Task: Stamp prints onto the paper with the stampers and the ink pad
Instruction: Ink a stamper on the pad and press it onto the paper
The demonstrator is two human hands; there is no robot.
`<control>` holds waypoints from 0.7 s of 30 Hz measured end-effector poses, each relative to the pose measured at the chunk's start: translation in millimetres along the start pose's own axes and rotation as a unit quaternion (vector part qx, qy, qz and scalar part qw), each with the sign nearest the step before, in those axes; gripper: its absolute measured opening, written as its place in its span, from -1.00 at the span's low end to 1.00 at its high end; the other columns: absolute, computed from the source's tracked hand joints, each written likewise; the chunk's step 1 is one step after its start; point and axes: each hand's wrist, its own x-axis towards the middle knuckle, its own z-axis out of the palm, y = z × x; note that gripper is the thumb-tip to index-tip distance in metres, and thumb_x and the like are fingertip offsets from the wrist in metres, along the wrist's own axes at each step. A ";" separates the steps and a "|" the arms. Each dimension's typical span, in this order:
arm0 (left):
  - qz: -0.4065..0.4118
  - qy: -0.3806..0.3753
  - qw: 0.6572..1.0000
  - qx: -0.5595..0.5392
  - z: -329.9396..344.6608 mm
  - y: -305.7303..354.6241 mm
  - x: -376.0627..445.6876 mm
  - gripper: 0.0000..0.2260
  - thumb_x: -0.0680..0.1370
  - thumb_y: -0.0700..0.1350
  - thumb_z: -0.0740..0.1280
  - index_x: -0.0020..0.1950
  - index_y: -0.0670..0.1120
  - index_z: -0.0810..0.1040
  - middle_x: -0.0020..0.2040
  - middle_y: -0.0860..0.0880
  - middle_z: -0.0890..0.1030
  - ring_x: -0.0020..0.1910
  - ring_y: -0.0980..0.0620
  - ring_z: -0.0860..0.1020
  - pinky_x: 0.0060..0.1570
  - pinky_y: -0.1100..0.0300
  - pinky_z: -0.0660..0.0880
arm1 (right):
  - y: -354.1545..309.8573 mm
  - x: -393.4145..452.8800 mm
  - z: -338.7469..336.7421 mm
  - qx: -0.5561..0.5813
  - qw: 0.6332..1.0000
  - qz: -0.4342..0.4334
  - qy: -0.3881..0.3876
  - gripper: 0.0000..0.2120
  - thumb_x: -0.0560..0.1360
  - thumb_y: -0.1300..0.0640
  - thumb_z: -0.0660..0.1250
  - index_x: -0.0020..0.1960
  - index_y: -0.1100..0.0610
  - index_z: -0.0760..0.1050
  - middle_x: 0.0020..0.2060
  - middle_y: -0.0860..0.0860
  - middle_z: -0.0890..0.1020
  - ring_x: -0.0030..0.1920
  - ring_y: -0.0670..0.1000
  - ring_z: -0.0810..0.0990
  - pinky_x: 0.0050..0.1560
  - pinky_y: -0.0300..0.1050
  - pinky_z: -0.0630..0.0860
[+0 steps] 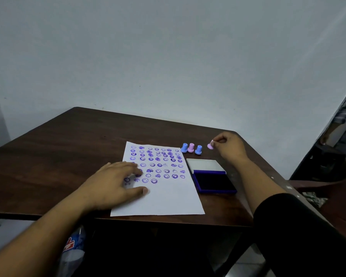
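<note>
Right of centre, the right hand (229, 145) pinches a pink stamper (210, 145) in curled fingers, just beside three standing stampers (191, 148). The left hand (116, 180) lies flat, fingers straight, on the paper (168, 198) — rows mostly filled. Likely step: inking; next, press onto the open ink pad (214, 180) on the surface (68, 146).

Left hand (114, 181) is laid flat, fingers spread out; right hand (229, 145) is held raised, fingertips pinched, sleeve pushed up.
</note>
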 end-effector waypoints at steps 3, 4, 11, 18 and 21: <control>-0.003 0.009 1.000 0.011 2.5 -2.9 0.2 -0.32 0.34 0.57 0.20 0.34 0.25 0.51 0.44 0.28 0.44 0.45 0.29 0.33 0.51 -0.05 0.17 | -9.8 -24.9 -13.7 0.032 0.999 -0.021 0.017 -0.90 0.45 0.08 0.59 -0.15 -0.04 0.68 -0.22 -0.33 0.74 -0.12 -0.36 0.67 -0.14 -0.26 0.51; -0.004 0.011 1.000 0.017 3.0 -3.1 -0.3 -0.33 0.34 0.57 0.21 0.33 0.26 0.51 0.43 0.29 0.45 0.44 0.28 0.34 0.49 -0.03 0.18 | -11.7 -36.2 -17.1 0.044 0.998 -0.027 0.019 -0.89 0.44 0.06 0.60 -0.15 -0.04 0.68 -0.20 -0.31 0.75 -0.10 -0.33 0.68 -0.12 -0.24 0.54; 0.002 -0.025 0.999 0.032 -5.0 -4.7 -6.8 -0.31 0.36 0.55 0.14 0.40 0.26 0.47 0.47 0.29 0.41 0.46 0.24 0.32 0.50 0.04 0.20 | -9.1 -115.1 -15.3 0.051 0.998 -0.041 -0.009 -0.91 0.47 0.03 0.57 -0.10 -0.14 0.70 -0.12 -0.31 0.74 -0.03 -0.30 0.67 -0.01 -0.18 0.58; -0.001 -0.043 0.998 0.034 -6.3 -7.6 -13.8 -0.30 0.36 0.54 0.09 0.46 0.32 0.38 0.55 0.29 0.30 0.54 0.27 0.19 0.54 -0.02 0.07 | -11.3 -140.8 -0.9 0.041 0.997 -0.066 -0.009 -0.90 0.45 0.00 0.60 -0.12 -0.13 0.69 -0.09 -0.34 0.73 0.01 -0.29 0.64 -0.07 -0.28 0.49; 0.002 -0.036 0.999 0.040 -3.9 -10.4 -13.4 -0.32 0.39 0.53 0.10 0.46 0.33 0.37 0.54 0.31 0.31 0.53 0.28 0.19 0.54 -0.01 0.07 | -10.1 -142.4 0.3 0.021 0.997 -0.080 -0.006 -0.90 0.46 0.02 0.59 -0.11 -0.11 0.69 -0.11 -0.30 0.73 0.03 -0.26 0.62 -0.01 -0.22 0.54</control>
